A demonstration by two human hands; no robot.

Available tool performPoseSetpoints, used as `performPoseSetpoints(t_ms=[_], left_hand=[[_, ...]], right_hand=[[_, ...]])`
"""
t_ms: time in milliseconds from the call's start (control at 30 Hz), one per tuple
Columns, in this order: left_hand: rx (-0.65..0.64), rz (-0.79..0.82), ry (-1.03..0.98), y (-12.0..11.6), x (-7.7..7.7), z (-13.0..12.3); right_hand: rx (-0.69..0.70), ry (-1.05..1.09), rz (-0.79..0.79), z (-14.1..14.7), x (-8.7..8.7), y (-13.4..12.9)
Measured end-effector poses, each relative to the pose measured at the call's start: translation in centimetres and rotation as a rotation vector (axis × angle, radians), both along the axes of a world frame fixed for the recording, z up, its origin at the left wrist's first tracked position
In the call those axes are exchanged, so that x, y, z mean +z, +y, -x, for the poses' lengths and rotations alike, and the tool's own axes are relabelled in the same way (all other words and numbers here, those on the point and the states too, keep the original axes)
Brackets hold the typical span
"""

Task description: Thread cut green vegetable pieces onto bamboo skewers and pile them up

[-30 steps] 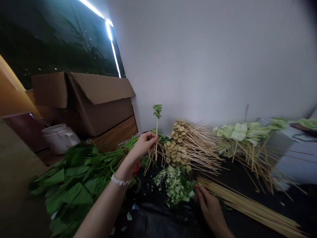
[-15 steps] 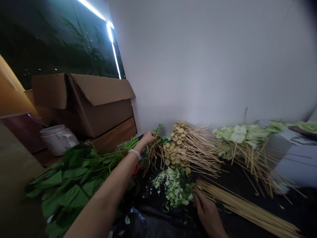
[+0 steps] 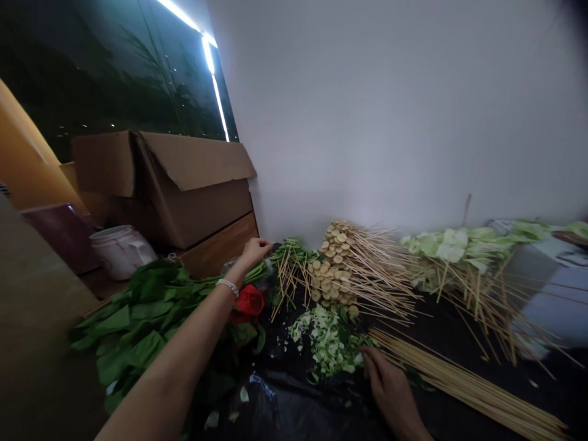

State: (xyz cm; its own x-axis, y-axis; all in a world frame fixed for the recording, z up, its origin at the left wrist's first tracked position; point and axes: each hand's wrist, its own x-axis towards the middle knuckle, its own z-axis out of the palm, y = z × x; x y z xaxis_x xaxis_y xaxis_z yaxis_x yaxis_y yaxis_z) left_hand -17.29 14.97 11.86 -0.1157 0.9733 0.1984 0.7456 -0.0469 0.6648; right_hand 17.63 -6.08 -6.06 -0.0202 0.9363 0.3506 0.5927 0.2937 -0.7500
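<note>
My left hand (image 3: 257, 250), with a beaded bracelet on its wrist, is over the stems of the green leaves (image 3: 138, 312), left of a pile of green skewers (image 3: 290, 260). Its fingers are bent together; what they hold, if anything, is too small to tell. My right hand (image 3: 388, 383) is low on the right, fingers curled, beside chopped greens (image 3: 328, 343) and bare wooden sticks (image 3: 459, 380). Whether it grips something is hidden. Behind the greens lie skewers of round pale slices (image 3: 333, 269). A red thing (image 3: 249, 301) shows beside my left forearm.
Cabbage skewers (image 3: 452, 245) are piled at the right, by a pale box (image 3: 551, 300). An open cardboard box (image 3: 197, 208) and a white jug (image 3: 123, 250) stand at the left. A wall (image 3: 367, 110) rises behind the black sheet (image 3: 294, 410).
My left hand has moved left, away from the green skewers, and more of the red thing shows. The view has shifted slightly. My right hand stays beside the chopped greens.
</note>
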Motion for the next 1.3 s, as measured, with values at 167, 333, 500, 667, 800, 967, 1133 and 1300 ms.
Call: performPoseSetpoints(t_ms=[167,333,500,667,800,967,1133,1300], left_hand=[[0.058,0.081,0.202,-1.5,1.7,5.8],[0.024,0.166,0.398,-3.4,1.4,8.1],[-0.121,0.209,0.579,-4.5,0.0,8.3],[-0.221,0.203,0.770,-4.6,-0.9,8.3],[-0.270,0.168,0.899,-4.6,-1.2,8.5],[-0.314,0.110,1.004,-4.4,-1.7,9.0],[-0.297,0.059,1.026,-3.4,-3.1,9.1],[-0.221,0.084,0.944,-1.7,-3.3,9.5]], right_hand=[[0.009,-0.001,-0.006,-0.1,-0.3,0.0],[0.024,-0.013,-0.010,-0.2,-0.6,-0.1],[0.015,-0.034,-0.003,-0.2,-0.6,0.0],[0.008,-0.029,-0.014,-0.2,-0.6,-0.2],[0.023,-0.040,-0.009,-0.4,-0.7,-0.1],[0.019,-0.074,-0.014,-0.5,-0.7,0.0],[0.019,-0.089,-0.024,-0.5,-0.8,0.0],[0.012,-0.098,-0.028,-0.5,-1.0,0.1]])
